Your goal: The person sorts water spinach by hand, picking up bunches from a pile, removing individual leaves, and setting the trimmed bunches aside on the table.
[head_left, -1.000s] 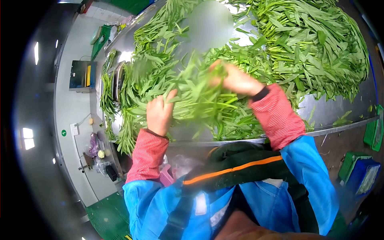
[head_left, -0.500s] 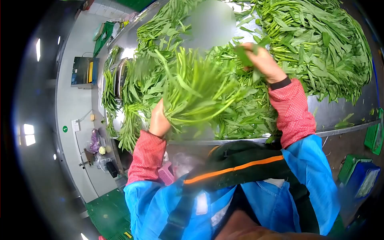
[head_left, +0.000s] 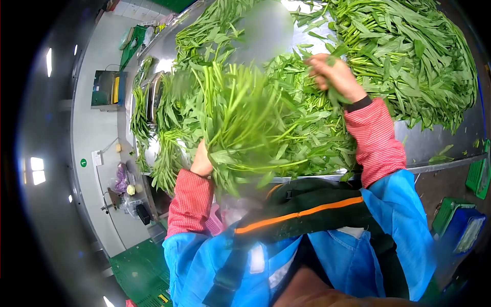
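Observation:
A large bunch of leafy green stems [head_left: 240, 112] is gripped low on its left side by my left hand [head_left: 202, 160], whose fingers are mostly behind the leaves. To the right, my right hand [head_left: 335, 75] is curled above the loose greens, with a few leaves at its palm and fingers. Under and between both hands, loose leafy greens [head_left: 319, 143] cover the metal table [head_left: 434, 140]. A big heap of the same greens [head_left: 404, 61] lies to the right of my right hand.
Small bundles [head_left: 169, 158] lie at the table's left, beside a scale-like device [head_left: 154, 100]. Green and blue crates [head_left: 445, 217] stand on the floor at right. A pink basket [head_left: 215, 220] is below the table edge. A blurry spot covers the upper middle.
The bunch in my left hand has turned and spread, its leaves now hanging lower near the table edge. My right hand has shifted slightly, and the leaf at its fingertips no longer shows there.

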`<action>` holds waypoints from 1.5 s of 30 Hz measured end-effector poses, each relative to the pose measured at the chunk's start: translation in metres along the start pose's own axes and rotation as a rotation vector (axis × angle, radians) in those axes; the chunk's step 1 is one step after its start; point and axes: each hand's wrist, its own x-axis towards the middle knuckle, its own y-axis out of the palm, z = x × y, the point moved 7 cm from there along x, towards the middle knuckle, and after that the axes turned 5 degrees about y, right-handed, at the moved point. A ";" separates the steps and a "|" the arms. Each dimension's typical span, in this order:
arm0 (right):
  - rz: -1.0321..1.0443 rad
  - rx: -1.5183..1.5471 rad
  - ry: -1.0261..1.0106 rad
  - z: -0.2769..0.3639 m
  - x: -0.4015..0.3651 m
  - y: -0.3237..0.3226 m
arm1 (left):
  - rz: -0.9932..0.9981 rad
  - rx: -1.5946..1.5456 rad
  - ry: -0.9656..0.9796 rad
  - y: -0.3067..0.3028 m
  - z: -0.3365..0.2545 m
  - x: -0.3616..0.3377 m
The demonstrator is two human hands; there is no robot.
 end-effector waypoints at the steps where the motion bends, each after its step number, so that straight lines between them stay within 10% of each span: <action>1: 0.091 -0.132 -0.034 0.007 -0.007 0.025 | -0.013 -0.039 -0.014 -0.001 0.004 0.002; 6: 0.274 -0.999 -0.125 0.011 -0.029 0.121 | 0.123 0.089 -0.049 0.016 -0.006 0.002; 8: -0.103 -0.572 -0.507 -0.005 0.004 0.079 | 0.108 0.012 -0.010 0.004 0.016 0.000; 14: -0.157 -0.008 0.040 -0.006 0.006 -0.016 | 0.078 -0.046 0.000 0.001 0.011 -0.014; 20: 0.056 -0.831 -0.304 -0.006 -0.039 0.116 | 0.087 -0.050 -0.005 0.002 0.014 -0.009; 26: -0.303 -0.106 0.031 0.005 -0.006 0.005 | 0.050 -0.087 -0.009 -0.002 0.020 -0.028; 28: -0.132 0.181 -0.024 0.008 -0.012 0.003 | 0.036 -0.097 -0.011 -0.005 0.020 -0.033; 31: 0.063 -0.015 -0.018 0.018 -0.031 0.055 | 0.029 -0.108 -0.011 -0.005 0.021 -0.036; 34: 0.206 -0.885 -0.351 0.016 -0.042 0.131 | 0.035 -0.102 -0.007 -0.002 0.020 -0.032; 40: -0.104 0.099 -0.233 0.004 -0.008 0.028 | -0.004 -0.119 0.002 -0.010 0.022 -0.043; 44: -0.035 -0.045 0.064 0.005 -0.051 0.026 | -0.031 -0.133 0.012 -0.016 0.021 -0.044; 45: -0.013 -0.268 -0.252 0.003 -0.051 0.049 | -0.032 -0.134 0.012 -0.016 0.020 -0.043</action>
